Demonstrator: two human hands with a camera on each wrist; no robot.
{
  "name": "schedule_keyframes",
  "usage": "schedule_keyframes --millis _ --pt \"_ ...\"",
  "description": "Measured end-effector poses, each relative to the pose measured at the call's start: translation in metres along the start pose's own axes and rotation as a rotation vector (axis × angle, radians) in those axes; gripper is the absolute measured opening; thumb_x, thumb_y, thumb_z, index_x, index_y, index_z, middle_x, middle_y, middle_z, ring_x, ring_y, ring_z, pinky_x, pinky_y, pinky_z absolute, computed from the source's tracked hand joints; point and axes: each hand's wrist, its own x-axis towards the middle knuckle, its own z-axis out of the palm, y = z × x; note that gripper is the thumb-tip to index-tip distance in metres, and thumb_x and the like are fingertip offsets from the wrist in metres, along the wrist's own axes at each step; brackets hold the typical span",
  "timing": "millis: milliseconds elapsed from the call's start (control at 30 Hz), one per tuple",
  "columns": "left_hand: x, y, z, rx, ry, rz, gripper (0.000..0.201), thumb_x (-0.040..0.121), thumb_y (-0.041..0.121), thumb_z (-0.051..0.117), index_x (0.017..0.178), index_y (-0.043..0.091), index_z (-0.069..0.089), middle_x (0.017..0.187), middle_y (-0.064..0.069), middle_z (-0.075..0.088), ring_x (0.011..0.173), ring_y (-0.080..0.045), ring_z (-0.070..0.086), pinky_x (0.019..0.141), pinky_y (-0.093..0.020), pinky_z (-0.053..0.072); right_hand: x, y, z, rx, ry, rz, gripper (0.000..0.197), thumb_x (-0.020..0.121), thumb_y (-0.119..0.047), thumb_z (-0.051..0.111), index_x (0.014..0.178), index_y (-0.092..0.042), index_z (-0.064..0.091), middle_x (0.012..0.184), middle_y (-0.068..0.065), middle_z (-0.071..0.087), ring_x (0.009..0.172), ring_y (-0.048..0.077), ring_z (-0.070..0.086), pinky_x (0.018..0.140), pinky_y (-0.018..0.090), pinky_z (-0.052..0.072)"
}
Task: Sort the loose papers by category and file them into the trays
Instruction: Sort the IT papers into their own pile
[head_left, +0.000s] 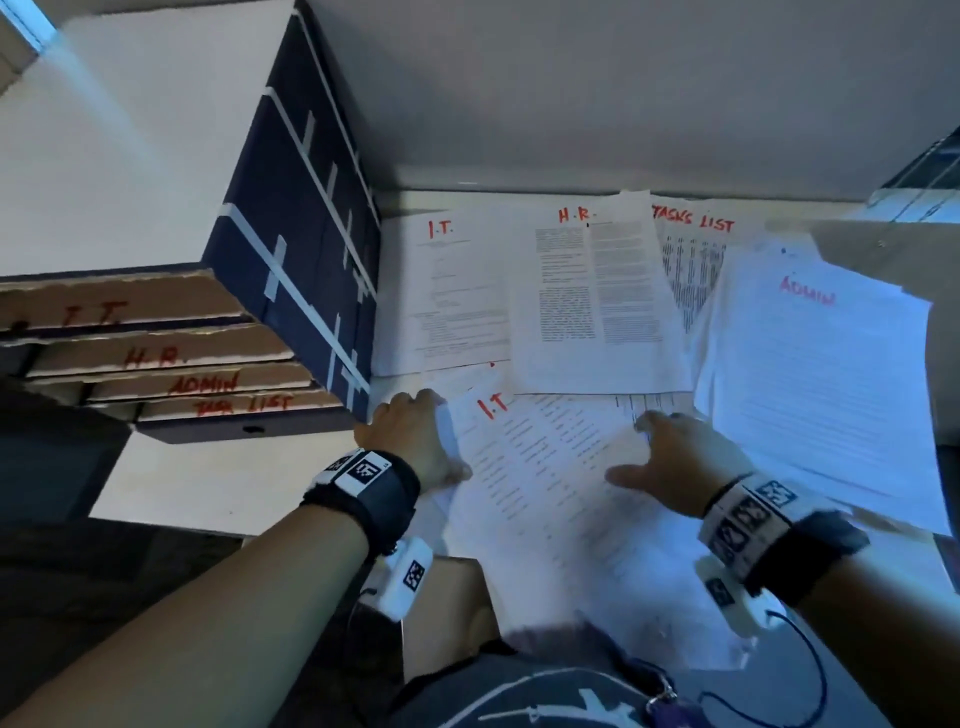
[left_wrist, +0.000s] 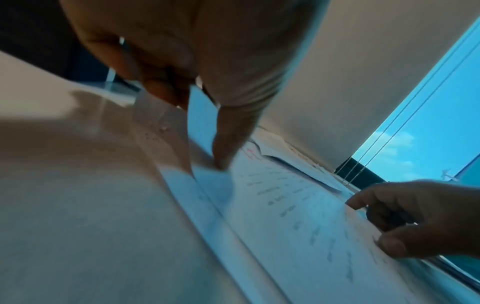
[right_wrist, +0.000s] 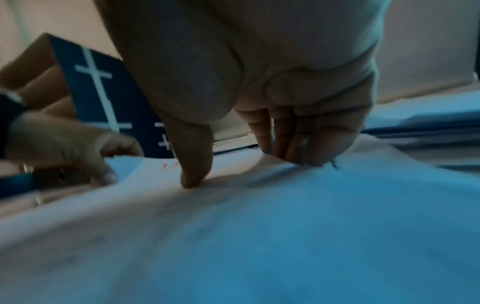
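- Four cardboard trays (head_left: 171, 358) sit stacked in a dark blue box (head_left: 306, 249) crossed with white tape, their fronts lettered in red I.T., H.R., ADMIN and a task-list label; I take that box as my landmark
- Right of the box a white desk (head_left: 218, 483) runs back to a plain pale wall (head_left: 623, 93); a strip of window with thin hanging cords (left_wrist: 426, 102) shows far right of the box, blue sky behind it
- Just right of the box, against the wall, lies a sheet headed I.T. (head_left: 441, 296); further right an H.R. sheet (head_left: 597, 306) overlaps it; beyond that a TASKS LIST sheet (head_left: 696, 254) peeks out from under its neighbours; furthest from the box a thick ADMIN pile (head_left: 826, 384) lies tilted
- Nearer the person, at the front right corner of the box, lies another I.T. paper (head_left: 545, 467), printed in columns, on top of further loose sheets that hang over the desk edge
- Left hand (head_left: 415, 441) sits close beside the box's front corner, fingers curled round the left edge of that I.T. paper, thumb on top, the edge lifted and curling
- Right hand (head_left: 670, 457) is well to the right of the box, spread over the same paper; fingers bent down with their tips and the thumb tip pressing on the sheet, nothing gripped
- Both wrists wear dark straps with printed markers and small white cameras
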Motion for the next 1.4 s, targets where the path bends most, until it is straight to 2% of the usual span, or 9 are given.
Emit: schedule_keyframes --millis 233,400,533,800,967,1067,1200,1300,1400 --pt "-0.016 -0.014 -0.003 -0.280 0.309 0.205 0.008 0.091 0.025 0.065 0.098 0.025 0.063 0.082 0.013 0.053 0.099 -0.022 0.056 0.089 -0.040 0.046 -0.010 -0.001 0.019 0.085 0.098 0.027 0.088 0.072 -0.062 0.074 0.141 -0.023 0.036 0.128 0.005 0.049 0.117 0.025 0.050 0.098 0.042 0.045" --pt "-0.040 -0.015 -0.021 -0.506 0.421 0.462 0.007 0.093 0.021 0.066 0.087 0.023 0.062 0.082 0.009 0.057 0.077 -0.012 0.055 0.067 -0.026 0.043 -0.003 -0.005 0.016 0.201 0.128 -0.014 0.093 0.073 -0.058 0.075 0.148 -0.026 0.029 0.137 0.002 0.046 0.125 0.023 0.047 0.100 0.041 0.045" --pt "-0.049 -0.016 -0.034 -0.553 0.434 0.416 0.011 0.099 0.023 0.058 0.089 0.020 0.053 0.070 0.007 0.057 0.063 -0.012 0.054 0.055 -0.027 0.038 0.004 -0.017 0.014 0.221 0.085 -0.018 0.095 0.073 -0.060 0.073 0.150 -0.028 0.028 0.140 -0.004 0.046 0.125 0.019 0.049 0.101 0.041 0.046" --pt "-0.080 -0.033 -0.055 -0.732 0.646 0.364 0.020 0.093 0.016 0.065 0.083 0.030 0.055 0.077 0.012 0.062 0.074 0.004 0.056 0.061 -0.008 0.038 0.001 -0.046 0.005 0.557 0.120 -0.217 0.074 0.072 -0.047 0.083 0.134 -0.025 0.049 0.113 -0.010 0.058 0.103 0.010 0.057 0.094 0.033 0.050" --pt "-0.056 -0.035 -0.064 -1.172 0.550 0.277 0.027 0.085 0.009 0.075 0.082 0.029 0.058 0.078 -0.012 0.061 0.073 -0.022 0.059 0.066 -0.040 0.051 0.002 -0.046 -0.022 1.024 0.220 -0.186 0.027 0.073 -0.015 0.086 0.092 -0.019 0.066 0.084 -0.001 0.076 0.080 0.014 0.074 0.074 0.034 0.061" --pt "-0.023 -0.028 -0.055 -1.370 0.406 0.114 0.024 0.081 0.011 0.080 0.087 0.023 0.059 0.082 -0.004 0.064 0.074 -0.021 0.060 0.061 -0.036 0.053 0.000 -0.033 -0.033 1.049 0.277 -0.137 0.021 0.076 -0.008 0.082 0.071 -0.007 0.061 0.055 -0.006 0.062 0.046 0.006 0.057 0.048 0.019 0.047" --pt "0.002 -0.017 -0.027 -1.483 0.069 0.013 0.043 0.073 0.024 0.086 0.110 0.015 0.066 0.120 -0.014 0.068 0.110 -0.031 0.066 0.095 -0.052 0.054 0.003 -0.013 -0.027 1.072 0.300 -0.037 0.030 0.079 -0.007 0.080 0.062 -0.010 0.056 0.044 -0.008 0.042 0.039 0.008 0.035 0.043 0.020 0.035" --pt "0.008 -0.015 -0.004 -1.339 -0.045 0.019 0.057 0.063 0.030 0.082 0.105 -0.002 0.060 0.098 -0.006 0.065 0.091 -0.024 0.062 0.093 -0.049 0.053 0.005 -0.001 -0.017 1.058 0.269 -0.001 0.026 0.082 -0.011 0.077 0.063 -0.007 0.059 0.048 -0.001 0.044 0.044 0.014 0.036 0.047 0.024 0.036" --pt "0.008 -0.012 0.002 -1.183 0.053 0.023 0.030 0.071 0.021 0.074 0.078 0.000 0.054 0.070 -0.003 0.052 0.070 -0.019 0.049 0.068 -0.033 0.047 0.004 0.004 -0.006 1.084 0.249 0.028 0.024 0.085 -0.013 0.074 0.069 0.001 0.064 0.053 0.007 0.046 0.049 0.018 0.040 0.051 0.028 0.039"
